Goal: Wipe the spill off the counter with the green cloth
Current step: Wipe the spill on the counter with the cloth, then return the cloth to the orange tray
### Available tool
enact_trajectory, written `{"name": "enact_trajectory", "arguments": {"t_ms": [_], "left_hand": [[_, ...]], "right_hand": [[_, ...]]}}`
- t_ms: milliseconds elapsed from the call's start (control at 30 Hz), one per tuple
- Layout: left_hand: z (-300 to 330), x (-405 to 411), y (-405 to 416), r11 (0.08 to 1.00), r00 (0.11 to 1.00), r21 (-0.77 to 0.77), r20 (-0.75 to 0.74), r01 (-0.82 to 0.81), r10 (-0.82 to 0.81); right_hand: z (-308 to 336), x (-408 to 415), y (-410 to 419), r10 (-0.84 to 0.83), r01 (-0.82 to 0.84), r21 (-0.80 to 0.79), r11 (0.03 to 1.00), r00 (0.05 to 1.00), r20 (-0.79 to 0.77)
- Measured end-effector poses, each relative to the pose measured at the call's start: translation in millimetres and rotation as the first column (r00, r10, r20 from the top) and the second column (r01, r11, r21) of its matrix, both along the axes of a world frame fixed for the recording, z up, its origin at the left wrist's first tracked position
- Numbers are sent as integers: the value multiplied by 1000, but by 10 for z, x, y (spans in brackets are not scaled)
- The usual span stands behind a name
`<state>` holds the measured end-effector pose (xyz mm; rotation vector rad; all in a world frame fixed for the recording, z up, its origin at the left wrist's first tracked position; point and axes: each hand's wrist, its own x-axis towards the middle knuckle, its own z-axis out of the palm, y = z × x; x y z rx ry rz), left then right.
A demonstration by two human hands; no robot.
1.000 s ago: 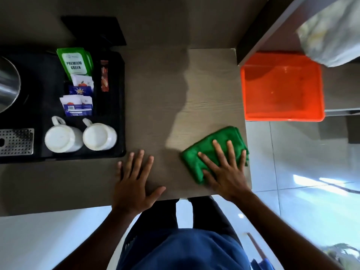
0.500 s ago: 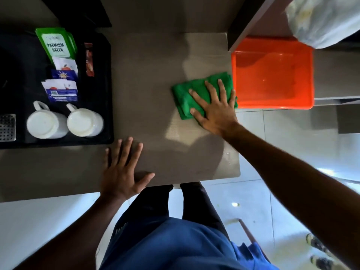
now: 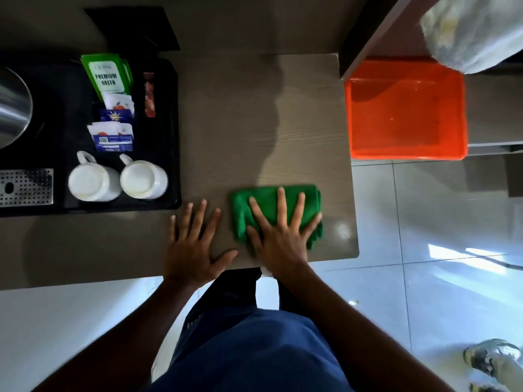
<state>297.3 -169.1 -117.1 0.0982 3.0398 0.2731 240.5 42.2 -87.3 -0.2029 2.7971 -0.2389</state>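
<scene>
A folded green cloth (image 3: 268,200) lies on the brown wood-grain counter (image 3: 254,114) near its front edge. My right hand (image 3: 280,236) presses flat on the cloth, fingers spread, palm over its near half. Just left of the cloth, my left hand (image 3: 195,244) rests flat on the bare counter, fingers apart, holding nothing. A faint wet sheen (image 3: 341,230) shows on the counter to the right of the cloth, near the right corner. No other spill is plain to see.
A black tray (image 3: 172,137) at the left holds two white mugs (image 3: 94,181), tea sachets (image 3: 109,77) and a steel kettle (image 3: 11,108). An orange plastic tub (image 3: 407,108) stands right of the counter. The counter's right edge drops to a tiled floor (image 3: 424,250).
My right hand slid the green cloth from the far right of the counter, beside the orange tub, back toward the front edge and a little left. The left hand stayed planted.
</scene>
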Motion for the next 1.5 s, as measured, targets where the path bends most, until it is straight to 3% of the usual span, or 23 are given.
{"name": "enact_trajectory", "arguments": {"t_ms": [100, 233, 367, 467, 567, 700, 800, 867, 900, 933, 1000, 1067, 1167, 1267, 1400, 1500], "left_hand": [[-2, -9, 5, 1000, 1000, -2, 19, -9, 9], [-26, -5, -11, 1000, 1000, -7, -9, 8, -8], [16, -13, -4, 1000, 1000, 19, 5, 1, -1], [134, -50, 22, 997, 999, 77, 43, -22, 18], [295, -90, 103, 987, 995, 139, 68, -77, 68], [584, -252, 264, 967, 992, 225, -11, -118, 123], [854, -481, 376, 955, 987, 277, -93, -103, 133], [1038, -670, 429, 952, 979, 289, -140, -101, 146], [1133, -772, 460, 949, 975, 298, -157, -102, 155], [1230, -883, 499, 946, 973, 307, -169, -101, 159], [1412, -1112, 607, 945, 973, 316, -181, -82, 145], [1579, -1358, 777, 951, 974, 306, -196, -47, 111], [1758, -1649, 1058, 954, 977, 301, -200, -4, 68], [1863, -1868, 1349, 954, 976, 299, -212, 16, 50], [1826, -2023, 1600, 957, 967, 286, -252, 38, 37], [1692, -2049, 1683, 972, 961, 231, -276, 40, 26]], "right_hand": [[-80, -950, -183, -3, 2, -26, 1000, 999, -39], [-71, -1851, -199, -34, 34, 15, 999, 999, 40], [105, -1806, -121, 50, -51, 19, 999, 998, 29], [209, -1720, 57, 230, -229, 36, 973, 973, -18], [266, -1845, 79, 347, -350, 107, 931, 937, 44], [410, -1990, -13, 511, -528, 265, 807, 849, 134], [520, -2053, 65, 556, -551, 243, 798, 830, 54], [596, -2149, 180, 403, -403, -7, 915, 915, -31], [639, -2178, 279, 260, -263, -213, 941, 965, -44], [675, -2188, 419, 96, -108, -414, 904, 994, -50], [714, -2137, 758, -176, 136, -686, 715, 984, 12], [731, -2101, 1127, -276, 295, -823, 485, 945, 176], [736, -2189, 1569, -248, 504, -852, 142, 851, 462], [714, -2395, 1975, -185, 606, -796, -10, 781, 597], [586, -2692, 2467, -120, 684, -728, -48, 720, 684], [394, -2882, 2695, -168, 723, -688, 55, 686, 707]]}}
